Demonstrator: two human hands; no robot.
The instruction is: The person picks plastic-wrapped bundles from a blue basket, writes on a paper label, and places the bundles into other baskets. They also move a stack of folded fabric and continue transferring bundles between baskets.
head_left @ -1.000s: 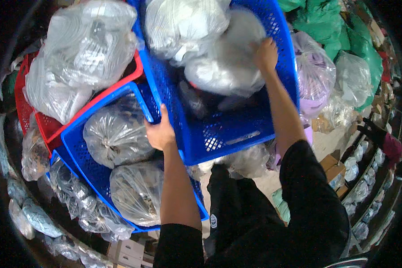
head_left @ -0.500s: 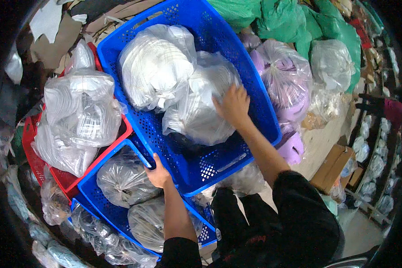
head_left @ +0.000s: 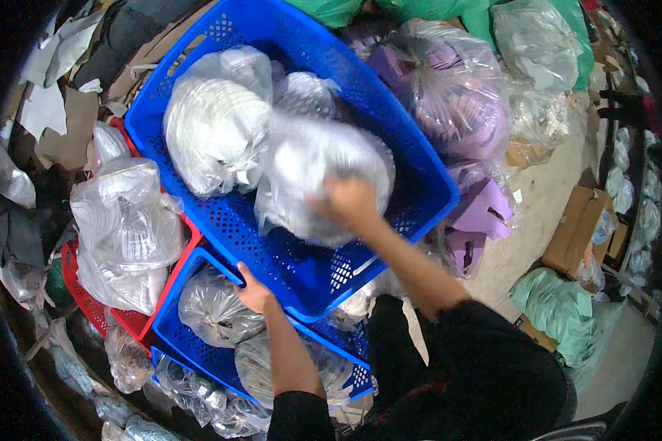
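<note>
A large blue plastic crate [head_left: 301, 264] sits tilted on top of other crates, its near corner overhanging a second blue crate [head_left: 198, 345] below. Inside it lie clear plastic bags of white goods; the person's right hand [head_left: 349, 202] is clenched on the nearest bag [head_left: 309, 176], which is blurred, at the middle of the crate. Beside it, toward the far left wall, lies another bag of stacked white pieces [head_left: 217, 132]. The left hand [head_left: 254, 292] grips the crate's lower near edge, fingers curled under the rim. The lower blue crate holds more clear bags [head_left: 213, 309]. To its left a red crate [head_left: 136, 320] carries a full clear bag [head_left: 125, 235]. On the right, bags of purple pieces [head_left: 449, 95] press against the crate's wall. Beyond them a strip of bare floor [head_left: 537, 213] runs between the bags and cardboard boxes [head_left: 577, 235].
</note>
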